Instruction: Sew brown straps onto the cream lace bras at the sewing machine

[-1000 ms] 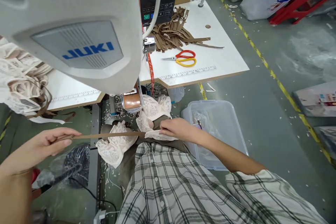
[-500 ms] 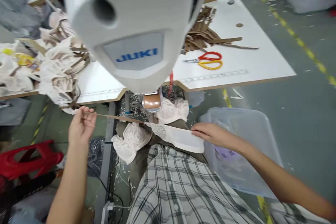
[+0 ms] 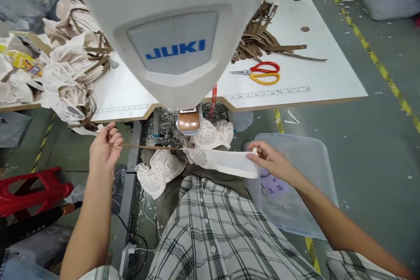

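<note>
My left hand (image 3: pixel 105 146) pinches the end of a thin brown strap (image 3: pixel 149 147) that runs level to the right, below the white JUKI sewing machine head (image 3: pixel 173 35). The strap joins a white lace-and-fabric band (image 3: pixel 223 162), whose right end my right hand (image 3: pixel 271 160) grips. The strap and band are stretched tight between both hands over my lap. Pale lace garment pieces (image 3: pixel 160 170) hang under the band, in front of my plaid shirt (image 3: pixel 213 236).
On the white table (image 3: pixel 321 78) lie red and yellow scissors (image 3: pixel 260 72) and a heap of brown straps (image 3: pixel 259 37). A pile of lace garments (image 3: pixel 70 74) covers the table's left end. A clear plastic bin (image 3: pixel 308 170) stands on the floor at right, a red stool (image 3: pixel 31 190) at left.
Both hands moved apart, pulling the strap and band out longer and taut. My left hand went up and right from the lower left. The view tilted, bringing the garment pile into sight.
</note>
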Demonstrator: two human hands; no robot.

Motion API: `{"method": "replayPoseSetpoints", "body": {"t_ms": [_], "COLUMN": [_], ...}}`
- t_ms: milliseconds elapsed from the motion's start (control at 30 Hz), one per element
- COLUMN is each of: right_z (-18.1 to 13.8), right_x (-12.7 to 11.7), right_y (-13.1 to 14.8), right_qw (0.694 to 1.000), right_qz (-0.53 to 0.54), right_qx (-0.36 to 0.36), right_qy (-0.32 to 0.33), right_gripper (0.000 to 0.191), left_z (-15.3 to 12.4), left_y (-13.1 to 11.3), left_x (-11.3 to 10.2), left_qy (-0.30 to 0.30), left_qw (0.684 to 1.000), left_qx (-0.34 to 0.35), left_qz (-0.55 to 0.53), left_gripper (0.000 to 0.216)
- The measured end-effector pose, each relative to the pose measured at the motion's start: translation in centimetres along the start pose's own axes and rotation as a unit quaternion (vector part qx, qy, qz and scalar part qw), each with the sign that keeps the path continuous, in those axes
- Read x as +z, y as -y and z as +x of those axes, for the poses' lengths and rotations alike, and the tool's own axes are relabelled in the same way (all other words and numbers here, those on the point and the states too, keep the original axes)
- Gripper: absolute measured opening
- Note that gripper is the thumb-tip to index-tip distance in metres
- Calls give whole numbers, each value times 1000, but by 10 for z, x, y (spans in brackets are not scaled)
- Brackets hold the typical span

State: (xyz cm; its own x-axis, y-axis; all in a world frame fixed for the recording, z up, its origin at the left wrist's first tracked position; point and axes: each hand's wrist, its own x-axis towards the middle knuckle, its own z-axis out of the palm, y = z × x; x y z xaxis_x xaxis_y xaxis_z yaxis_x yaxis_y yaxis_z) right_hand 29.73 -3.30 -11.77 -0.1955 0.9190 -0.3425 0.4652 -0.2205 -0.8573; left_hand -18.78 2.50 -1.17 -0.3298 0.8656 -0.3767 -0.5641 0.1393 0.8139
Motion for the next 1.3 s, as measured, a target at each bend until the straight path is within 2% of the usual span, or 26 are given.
{"method": "replayPoseSetpoints", "body": {"t_ms": [133,200,267,333,467,600,667,800,900,1000,1067,1133,1200,1300], "right_z": [1,0,0,0,1,8,13,22,24,26,32,39,45,43], "right_x": [11,19,27,36,53,66,69,70,68,64,63,65,72,94], "right_y": [-8,-12,-12,-5,27,74,95,124,134,133,126,116,106,101], "right_qw": [978,966,966,976,992,982,971,953,951,953,960,980,985,969], "right_qz": [146,156,128,93,40,5,-1,-6,-33,-77,-75,10,128,209], "right_qx": [-6,-8,-18,-35,-93,-186,-232,-284,-272,-239,-211,-164,-113,-82], "right_qy": [-149,-204,-223,-194,-69,24,51,106,144,171,166,109,9,-106], "right_gripper": [51,45,34,27,21,20,22,28,24,16,14,12,15,18], "left_z": [6,4,-2,-10,-33,-62,-75,-93,-100,-97,-94,-93,-95,-103], "left_y": [-1,-1,3,13,47,75,82,86,90,96,101,109,123,157], "left_x": [-5,-7,-6,-1,22,51,64,86,94,94,88,82,76,73], "left_qy": [45,73,85,98,135,202,255,356,394,375,318,254,225,276], "left_qw": [998,993,987,980,964,934,895,794,763,768,796,832,864,892], "left_qx": [-16,-35,-56,-70,-89,-139,-140,-61,-32,-21,7,39,46,-16], "left_qz": [41,88,127,159,210,260,338,489,510,518,515,492,449,359], "left_gripper": [49,44,33,24,25,29,31,40,44,42,33,22,26,32]}}
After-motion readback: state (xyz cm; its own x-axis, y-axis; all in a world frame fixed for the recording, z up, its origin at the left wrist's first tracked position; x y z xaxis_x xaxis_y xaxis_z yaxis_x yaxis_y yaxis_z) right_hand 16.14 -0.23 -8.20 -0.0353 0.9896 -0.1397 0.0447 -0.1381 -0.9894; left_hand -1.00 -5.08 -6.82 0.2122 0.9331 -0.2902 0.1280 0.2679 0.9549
